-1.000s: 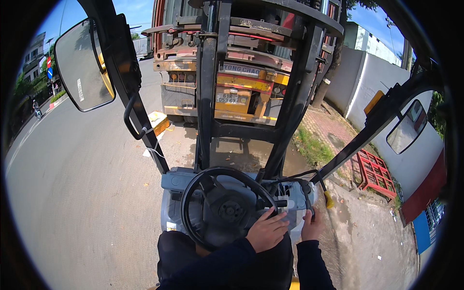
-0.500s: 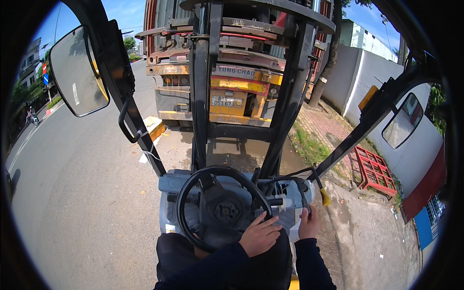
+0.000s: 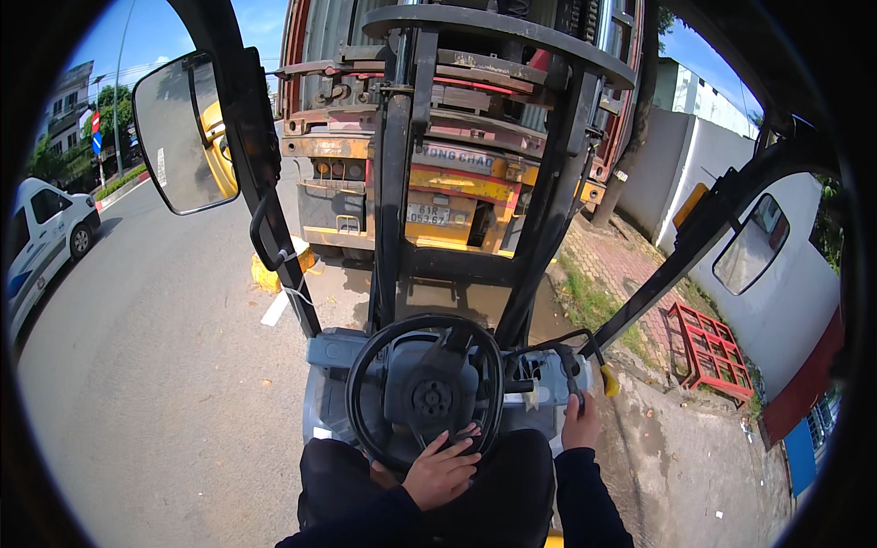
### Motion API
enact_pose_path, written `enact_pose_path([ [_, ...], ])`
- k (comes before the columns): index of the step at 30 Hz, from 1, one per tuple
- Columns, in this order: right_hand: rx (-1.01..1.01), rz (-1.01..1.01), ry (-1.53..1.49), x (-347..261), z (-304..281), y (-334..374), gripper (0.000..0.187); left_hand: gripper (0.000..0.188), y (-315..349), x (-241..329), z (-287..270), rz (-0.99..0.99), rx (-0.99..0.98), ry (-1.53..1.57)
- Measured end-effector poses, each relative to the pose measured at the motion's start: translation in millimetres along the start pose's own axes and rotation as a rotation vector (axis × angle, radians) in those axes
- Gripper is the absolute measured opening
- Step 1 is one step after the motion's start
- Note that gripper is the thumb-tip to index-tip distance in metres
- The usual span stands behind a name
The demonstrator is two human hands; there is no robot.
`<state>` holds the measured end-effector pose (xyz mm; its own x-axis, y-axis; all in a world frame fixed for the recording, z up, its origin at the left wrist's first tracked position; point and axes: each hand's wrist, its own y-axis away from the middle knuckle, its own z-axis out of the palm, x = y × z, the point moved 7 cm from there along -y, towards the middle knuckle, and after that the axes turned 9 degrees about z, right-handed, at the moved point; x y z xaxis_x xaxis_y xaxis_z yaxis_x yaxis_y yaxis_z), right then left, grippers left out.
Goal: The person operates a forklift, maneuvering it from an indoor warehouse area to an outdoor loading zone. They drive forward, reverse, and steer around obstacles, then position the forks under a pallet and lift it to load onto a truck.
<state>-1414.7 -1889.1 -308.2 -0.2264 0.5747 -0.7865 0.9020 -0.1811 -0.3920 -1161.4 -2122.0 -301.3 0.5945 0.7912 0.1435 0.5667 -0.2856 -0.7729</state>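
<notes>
I sit at the controls of a forklift. My left hand (image 3: 443, 470) lies on the lower part of the black steering wheel (image 3: 353, 388), its fingers bent over it; what is under the palm is hidden. At the wheel's right, my right hand (image 3: 581, 423) is closed around the top of a black control lever (image 3: 571, 365) on the grey console (image 3: 545, 384). The dark forklift mast (image 3: 391, 201) rises in front of the wheel.
Close beyond the mast is the rear of a container trailer (image 3: 333, 215). On the left are a white van (image 3: 55, 224) on the road, a side mirror (image 3: 183, 132) and a yellow block (image 3: 267, 274). A red metal frame (image 3: 713, 352) lies beside the white wall (image 3: 703, 173) at right.
The steering wheel has turned, and my left hand has moved from its right rim down and left. My right hand stays at the lever. A white van has appeared at the left.
</notes>
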Motion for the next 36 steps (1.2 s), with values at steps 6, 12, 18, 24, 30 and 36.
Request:
enact_pose_path([
  [6, -0.088, 0.011, -0.107, 5, 46, -40, 0.037, 0.018, -12, -50, 24, -0.157, -0.086, 0.047],
  [12, -0.059, -0.013, -0.179, 3, 85, -88, 0.037, 0.023, -36, -104, 35, -0.103, -0.08, 0.092],
  [18, -0.02, -0.046, -0.056, -28, 110, -129, 0.033, 0.027, -49, -141, 31, -0.018, -0.111, 0.04],
  [24, 0.007, -0.038, 0.014, -48, 136, -161, 0.034, 0.03, -33, -180, 6, -0.048, -0.129, -0.08],
  [30, -0.02, 0.025, -0.058, -40, 157, -182, 0.034, 0.023, -29, -224, -38, -0.162, -0.032, -0.3],
  [36, -0.044, -0.021, 0.011, -59, 179, -197, 0.038, 0.026, -44, -293, -74, -0.294, 0.126, -0.442],
])
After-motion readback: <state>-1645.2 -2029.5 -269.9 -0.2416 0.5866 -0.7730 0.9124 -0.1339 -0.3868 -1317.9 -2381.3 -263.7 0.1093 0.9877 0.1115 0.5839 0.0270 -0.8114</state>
